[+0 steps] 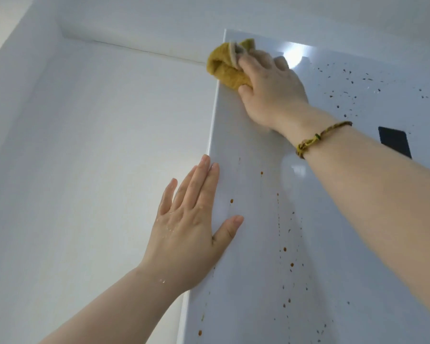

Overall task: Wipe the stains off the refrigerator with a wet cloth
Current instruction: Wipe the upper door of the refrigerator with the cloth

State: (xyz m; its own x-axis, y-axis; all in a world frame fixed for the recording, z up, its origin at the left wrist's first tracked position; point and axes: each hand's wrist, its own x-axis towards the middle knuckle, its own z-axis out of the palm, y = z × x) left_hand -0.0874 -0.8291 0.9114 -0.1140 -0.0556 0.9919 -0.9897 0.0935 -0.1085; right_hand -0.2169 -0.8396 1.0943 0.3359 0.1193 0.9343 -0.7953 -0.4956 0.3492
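Observation:
The white refrigerator door (258,306) fills the right half of the view, seen from below. Brown drips and specks (284,249) run down its middle and scatter toward the upper right. My right hand (271,88) grips a bunched mustard-yellow cloth (225,68) and presses it against the door's top left corner. My left hand (189,229) lies flat with straight fingers on the door's left edge, lower down, wet with droplets.
A white wall (85,170) stands directly left of the refrigerator, with a ceiling ledge (134,48) above. A black rectangular panel (395,141) sits on the door at the right, partly behind my right forearm.

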